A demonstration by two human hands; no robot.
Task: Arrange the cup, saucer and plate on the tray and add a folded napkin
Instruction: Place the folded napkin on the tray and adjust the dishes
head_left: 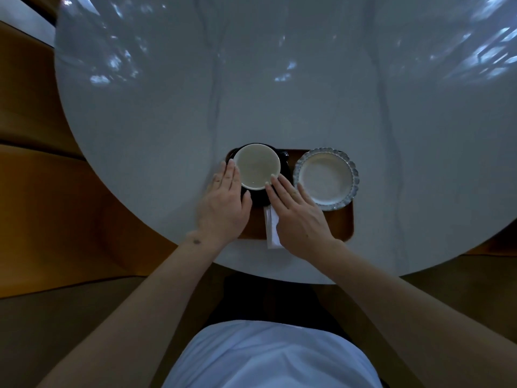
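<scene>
Crockery is gathered on the brown tray [342, 225], which sits at the near edge of the round table [167, 121]. The cup [256, 166] stands on the dark saucer [258, 198] at the tray's left end; the scalloped plate [326, 179] occupies the right end, its far rim overlapping the tray's far edge. The folded napkin [272, 228] lies between the two hands, long axis running near to far, its near end overhanging the tray's near edge onto the table.

Left hand [223, 204]: flat, fingers extended and together, laid along the cup's left side with fingertips at its rim; thumb toward the saucer. Not closed on anything.

Right hand [300, 214]: flat, fingers extended and slightly spread, fingertips touching the cup's near right rim; palm covers the napkin's right edge. Not closed on anything.

Assessment: all four items appear to be on the tray, so the arrangement looks almost complete. The outstanding matter is the napkin's overhang. It lies directly under and just left of the right palm, making that hand the nearer one; a short push away from the person, along the napkin's long axis, would seat it fully on the tray.
</scene>
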